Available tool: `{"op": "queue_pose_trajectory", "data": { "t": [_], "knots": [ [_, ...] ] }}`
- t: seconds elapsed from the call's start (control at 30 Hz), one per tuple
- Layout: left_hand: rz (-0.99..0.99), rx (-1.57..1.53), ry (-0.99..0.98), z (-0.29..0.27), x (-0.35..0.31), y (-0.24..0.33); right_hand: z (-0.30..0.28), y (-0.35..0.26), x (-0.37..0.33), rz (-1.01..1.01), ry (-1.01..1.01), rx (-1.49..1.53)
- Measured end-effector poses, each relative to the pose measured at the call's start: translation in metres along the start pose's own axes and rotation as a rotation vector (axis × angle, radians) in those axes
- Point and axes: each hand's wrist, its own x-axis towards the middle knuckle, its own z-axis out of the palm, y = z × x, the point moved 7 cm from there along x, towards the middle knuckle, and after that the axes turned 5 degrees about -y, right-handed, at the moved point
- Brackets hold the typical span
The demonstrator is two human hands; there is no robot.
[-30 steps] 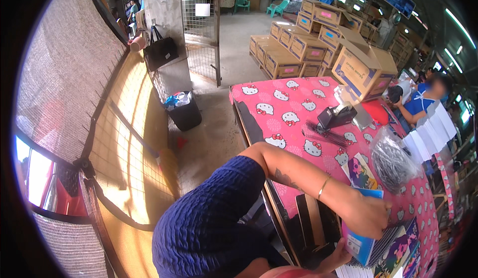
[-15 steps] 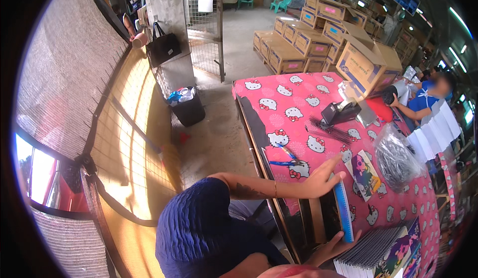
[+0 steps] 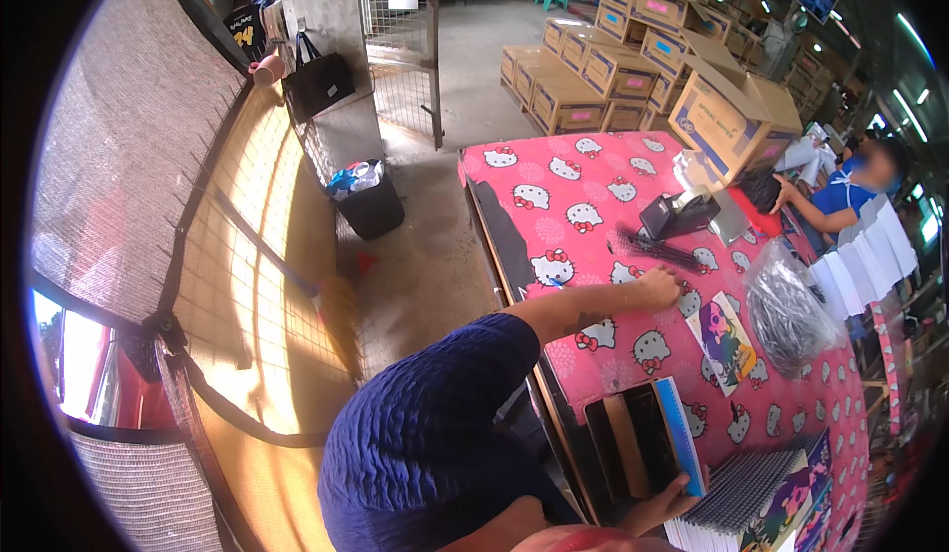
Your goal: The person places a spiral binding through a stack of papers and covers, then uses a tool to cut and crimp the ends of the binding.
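My left hand (image 3: 659, 289) is stretched out over the pink table cover, fingers curled, just below a small pile of black spiral coils (image 3: 652, 249). What its fingers hold, if anything, is hidden. At the table's near edge my right hand (image 3: 664, 505) grips the lower end of a thin notebook with a blue edge (image 3: 680, 433). The notebook lies along a black board with a brown strip (image 3: 623, 443). Beyond it rests a loose colourful printed cover (image 3: 726, 342). A stack of spiral-bound notebooks (image 3: 756, 498) sits beside my right hand.
A clear plastic bag of black coils (image 3: 788, 310) lies on the right of the table. A black tape dispenser (image 3: 680, 216) and an open carton (image 3: 727, 122) stand farther back. Another person (image 3: 840, 196) works at the right. A black bin (image 3: 371, 206) stands on the floor.
My left hand has left the notebook and moved away across the table toward the coils, its fingers curling. My right hand stays at the notebook, which now tilts less upright, baring more black board.
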Motion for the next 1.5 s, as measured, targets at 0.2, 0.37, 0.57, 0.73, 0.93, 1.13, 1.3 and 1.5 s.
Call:
{"op": "queue_pose_trajectory", "data": {
  "t": [0.2, 0.37, 0.57, 0.73, 0.93, 1.13, 1.3, 1.5],
  "knots": [
    [-0.210, 0.145, 0.333, -0.014, 0.007, -0.044, -0.013, 0.039, 0.002, 0.109, -0.018, 0.127],
    [-0.113, 0.285, 0.348, -0.015, -0.004, -0.035, -0.009, 0.027, 0.001, 0.086, -0.025, 0.109],
    [-0.015, 0.111, 0.548, -0.056, -0.022, -0.025, -0.008, 0.029, 0.000, 0.092, 0.021, 0.070],
    [-0.075, -0.448, 0.552, -0.119, -0.058, 0.004, -0.014, 0.042, 0.003, 0.082, 0.017, 0.015],
    [0.318, -0.553, 0.784, -0.173, -0.187, 0.110, -0.015, 0.054, -0.001, 0.105, 0.061, 0.041],
    [0.181, -0.331, 0.548, -0.147, -0.215, 0.134, -0.002, 0.043, 0.011, 0.141, -0.109, -0.004],
    [0.053, -1.193, 0.290, -0.079, -0.205, 0.127, 0.006, 0.038, 0.014, 0.010, -0.067, -0.049],
    [-0.257, -1.133, 0.333, -0.095, -0.161, 0.046, 0.016, -0.002, 0.035, -0.162, -0.009, -0.157]
  ]
}}
